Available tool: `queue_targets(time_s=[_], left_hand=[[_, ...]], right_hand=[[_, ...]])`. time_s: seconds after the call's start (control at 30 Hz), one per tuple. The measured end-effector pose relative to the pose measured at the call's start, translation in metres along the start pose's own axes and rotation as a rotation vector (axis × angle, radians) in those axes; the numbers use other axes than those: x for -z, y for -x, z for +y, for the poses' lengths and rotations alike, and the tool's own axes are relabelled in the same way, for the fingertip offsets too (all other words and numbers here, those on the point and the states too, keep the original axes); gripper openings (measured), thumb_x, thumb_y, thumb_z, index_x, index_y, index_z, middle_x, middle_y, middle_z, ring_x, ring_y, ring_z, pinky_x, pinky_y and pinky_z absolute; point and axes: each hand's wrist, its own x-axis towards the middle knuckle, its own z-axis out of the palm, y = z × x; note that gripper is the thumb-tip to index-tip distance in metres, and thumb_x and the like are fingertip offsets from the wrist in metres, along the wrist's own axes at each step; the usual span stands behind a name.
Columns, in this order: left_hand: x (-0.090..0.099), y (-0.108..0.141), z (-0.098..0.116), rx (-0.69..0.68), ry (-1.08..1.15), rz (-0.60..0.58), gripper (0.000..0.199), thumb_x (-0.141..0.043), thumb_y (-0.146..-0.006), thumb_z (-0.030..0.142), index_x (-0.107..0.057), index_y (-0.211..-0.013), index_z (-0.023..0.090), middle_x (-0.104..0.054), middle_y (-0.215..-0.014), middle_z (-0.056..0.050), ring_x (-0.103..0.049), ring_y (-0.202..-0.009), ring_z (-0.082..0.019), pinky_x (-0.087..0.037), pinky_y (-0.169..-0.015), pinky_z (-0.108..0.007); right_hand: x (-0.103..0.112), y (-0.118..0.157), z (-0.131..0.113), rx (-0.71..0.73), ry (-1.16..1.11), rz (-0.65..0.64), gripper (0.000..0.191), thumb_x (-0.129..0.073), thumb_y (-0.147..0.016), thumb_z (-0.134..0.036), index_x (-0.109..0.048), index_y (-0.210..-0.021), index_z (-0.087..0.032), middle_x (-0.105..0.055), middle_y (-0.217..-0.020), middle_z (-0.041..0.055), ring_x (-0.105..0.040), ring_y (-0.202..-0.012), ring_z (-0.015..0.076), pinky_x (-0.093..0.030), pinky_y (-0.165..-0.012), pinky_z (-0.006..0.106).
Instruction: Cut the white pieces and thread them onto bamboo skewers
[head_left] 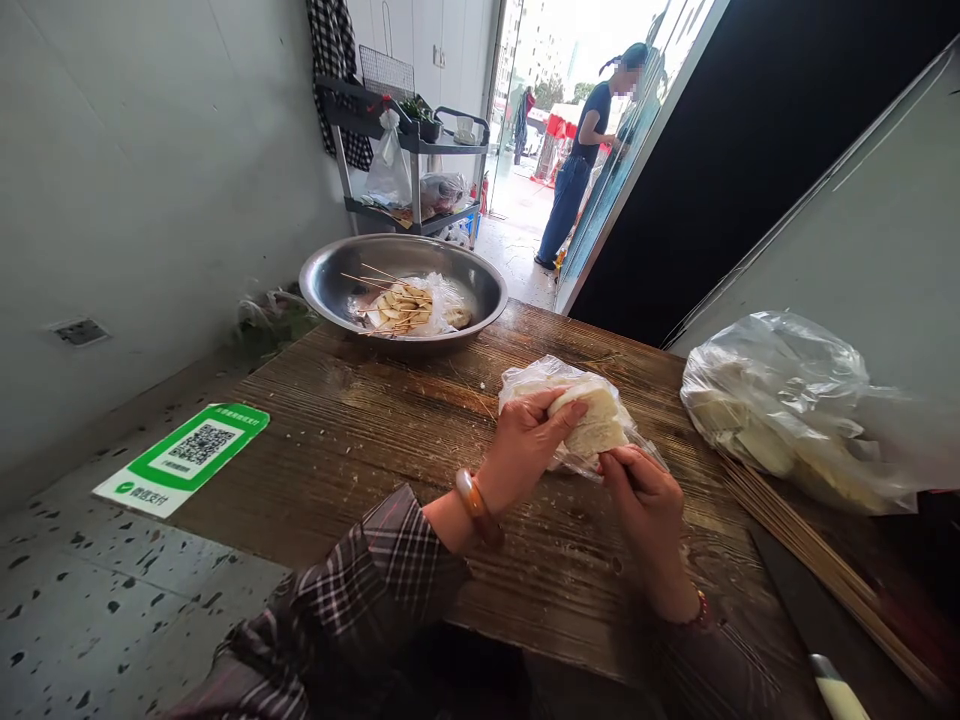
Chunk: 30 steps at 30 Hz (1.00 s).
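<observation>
My left hand (525, 445) grips a pale, flat food slice (598, 425) with a rough surface, thumb laid across its face. At the slice's lower edge, the fingers of my right hand (645, 500) are pinched together; whatever they hold is too small to make out. Beneath the slice, a crumpled clear plastic bag (517, 376) rests on the wooden table (360, 440). To the right lie a bundle of thin wooden skewers (810, 550) and a knife with a pale handle (838, 690).
A steel basin (319, 285) holding skewered slices (401, 305) stands at the table's far side. A large plastic bag of pale pieces (780, 400) sits at right. A green QR-code card (195, 450) lies at left. Beyond are a cart (416, 140) and a person (585, 150) by the doorway.
</observation>
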Motion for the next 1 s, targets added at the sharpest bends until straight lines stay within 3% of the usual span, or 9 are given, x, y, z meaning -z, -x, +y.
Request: queue_targets(time_s=[0.13, 0.27, 0.37, 0.43, 0.57, 0.7, 1.0], left_hand=[[0.0009, 0.0002, -0.0013, 0.003, -0.015, 0.003, 0.034, -0.073, -0.083, 0.045, -0.076, -0.084, 0.011, -0.063, -0.074, -0.002, -0.051, -0.069, -0.011, -0.044, -0.064, -0.022], [0.0021, 0.0008, -0.0028, -0.027, -0.033, 0.043, 0.040, -0.077, -0.080, 0.044, -0.077, -0.107, 0.015, -0.074, -0.101, -0.009, -0.063, -0.088, -0.017, -0.051, -0.076, -0.025], [0.0032, 0.0013, -0.0043, -0.014, -0.016, 0.051, 0.051, -0.073, -0.083, 0.051, -0.074, -0.121, 0.016, -0.075, -0.095, -0.008, -0.064, -0.079, -0.015, -0.052, -0.070, -0.025], [0.0037, 0.0013, -0.0052, -0.012, -0.025, 0.055, 0.049, -0.071, -0.085, 0.051, -0.075, -0.119, 0.017, -0.075, -0.089, -0.007, -0.062, -0.073, -0.014, -0.051, -0.066, -0.024], [0.0036, 0.0006, -0.0049, -0.057, -0.071, 0.046, 0.037, -0.072, -0.085, 0.044, -0.079, -0.111, 0.017, -0.077, -0.106, -0.008, -0.067, -0.090, -0.017, -0.054, -0.080, -0.027], [0.0033, 0.0006, -0.0035, -0.075, -0.095, 0.033, 0.035, -0.070, -0.087, 0.042, -0.079, -0.109, 0.016, -0.077, -0.111, -0.009, -0.069, -0.099, -0.021, -0.055, -0.087, -0.030], [0.0030, 0.0004, -0.0035, -0.037, -0.115, 0.030, 0.040, -0.069, -0.087, 0.046, -0.079, -0.110, 0.015, -0.078, -0.109, -0.009, -0.069, -0.097, -0.021, -0.054, -0.084, -0.030]], right_hand=[[0.0002, -0.0015, -0.0004, 0.006, -0.010, -0.021, 0.020, -0.064, -0.091, -0.020, -0.067, -0.072, -0.020, -0.067, -0.067, -0.0009, -0.061, -0.060, 0.0116, -0.047, -0.057, 0.023], [0.0010, -0.0020, -0.0005, -0.012, -0.031, -0.029, 0.018, -0.065, -0.091, -0.021, -0.066, -0.073, -0.021, -0.065, -0.065, -0.0022, -0.059, -0.057, 0.0109, -0.046, -0.053, 0.022], [0.0015, -0.0018, -0.0011, -0.025, -0.027, -0.029, 0.018, -0.066, -0.091, -0.022, -0.067, -0.073, -0.021, -0.066, -0.065, -0.0019, -0.060, -0.058, 0.0114, -0.046, -0.054, 0.022], [0.0015, -0.0014, -0.0014, -0.026, -0.020, -0.036, 0.020, -0.066, -0.091, -0.023, -0.066, -0.071, -0.021, -0.066, -0.065, -0.0015, -0.060, -0.059, 0.0118, -0.047, -0.055, 0.023], [0.0010, 0.0000, -0.0006, -0.030, -0.020, -0.019, 0.022, -0.066, -0.091, -0.024, -0.065, -0.070, -0.021, -0.065, -0.063, -0.0014, -0.059, -0.057, 0.0120, -0.047, -0.054, 0.023], [0.0002, 0.0009, 0.0015, -0.031, -0.010, -0.013, 0.021, -0.066, -0.091, -0.025, -0.066, -0.070, -0.021, -0.065, -0.063, -0.0013, -0.059, -0.056, 0.0124, -0.047, -0.054, 0.024], [0.0004, 0.0000, 0.0003, -0.025, -0.002, -0.001, 0.022, -0.066, -0.091, -0.026, -0.066, -0.069, -0.021, -0.065, -0.063, -0.0013, -0.060, -0.056, 0.0125, -0.046, -0.053, 0.024]])
